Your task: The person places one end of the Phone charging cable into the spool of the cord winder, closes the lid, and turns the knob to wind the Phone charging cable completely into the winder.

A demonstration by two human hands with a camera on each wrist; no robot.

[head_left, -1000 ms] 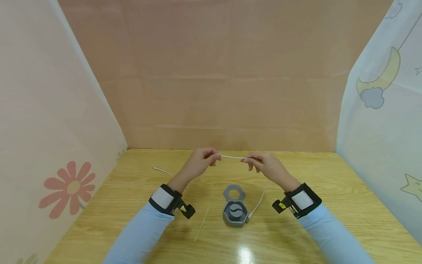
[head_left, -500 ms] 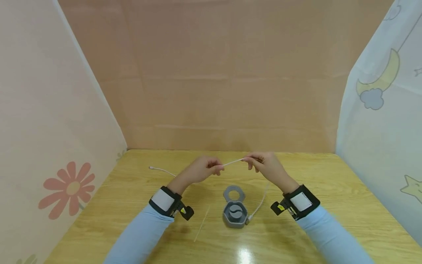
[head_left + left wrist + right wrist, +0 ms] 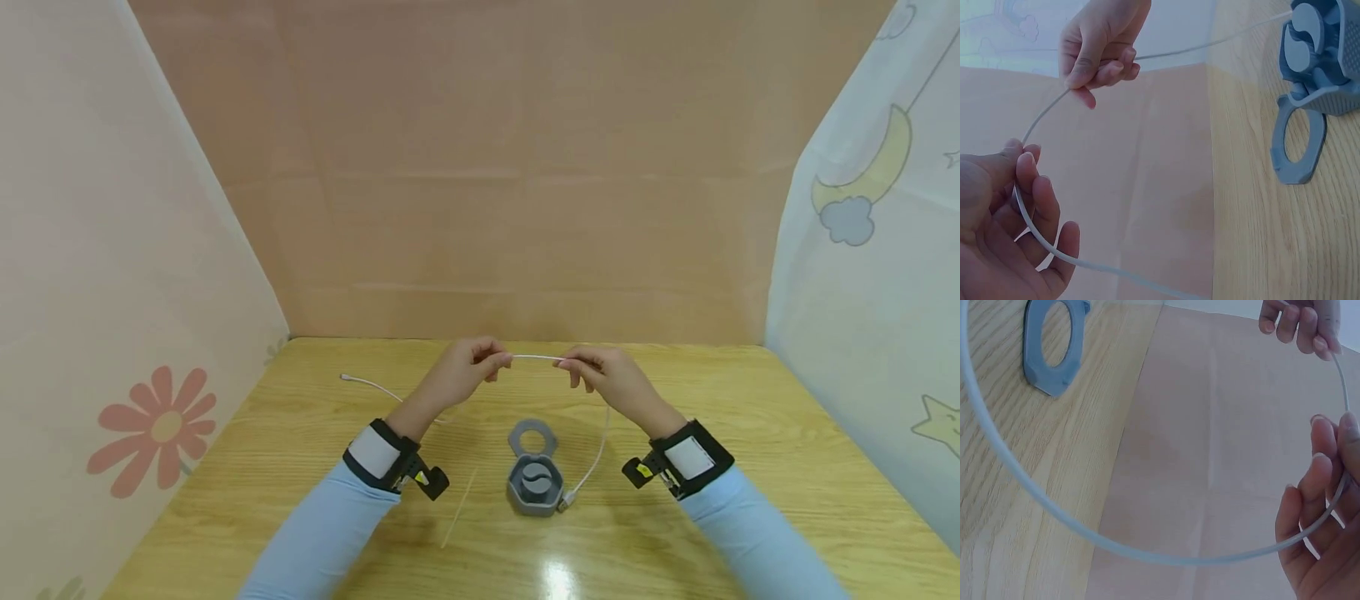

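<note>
Both hands raised above the desk (image 3: 300, 467), a thin white cable (image 3: 536, 357) stretched between them. Left hand (image 3: 459, 372) pinching the cable between thumb and curled fingers; right hand (image 3: 600, 377) gripping it the same way a short span to the side. Between the two hands, a nearly level run with a slight bow, plain in the left wrist view (image 3: 1041, 115). Beyond the left hand, one tail trailing down to the desk, its plug end (image 3: 345, 377) lying well out to that hand's outer side. Below the right hand, the other tail hanging down to a connector (image 3: 567, 499) just beside the grey holder (image 3: 536, 485), which sits below and between the hands with its ring-shaped lid (image 3: 532, 435) swung open on the far side. A thin pale stick (image 3: 458, 508) lying on the desk below the left wrist.

Judged best handled by keeping both pinches light but sure, holding the span gently taut rather than pulled hard, and letting the cable slide through the fingers evenly so no kink forms. Worth watching the hanging tail near the holder, since a sharp tug could drag the connector across the desk.
</note>
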